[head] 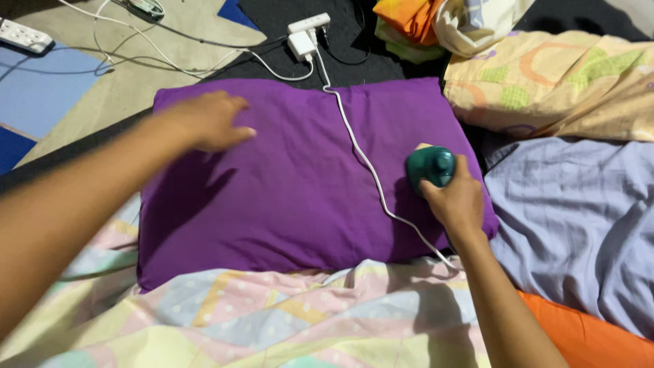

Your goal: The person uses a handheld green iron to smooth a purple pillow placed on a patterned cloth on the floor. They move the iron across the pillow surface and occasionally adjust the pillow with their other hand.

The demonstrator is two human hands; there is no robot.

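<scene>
A purple pillow [300, 191] lies flat in the middle of the head view. My right hand [458, 201] grips a small teal iron [430, 165] that rests on the pillow's right side. A white cord [361, 153] runs from the iron across the pillow up to a white plug adapter [305, 35]. My left hand [208, 121] hovers over or lightly touches the pillow's upper left part, fingers spread, holding nothing.
A pastel patchwork blanket [259, 320] covers the near side. A lilac-grey sheet [572, 218] and an orange cloth [593, 341] lie to the right, patterned bedding [558, 82] behind. A white power strip [24, 34] and cables sit at the far left.
</scene>
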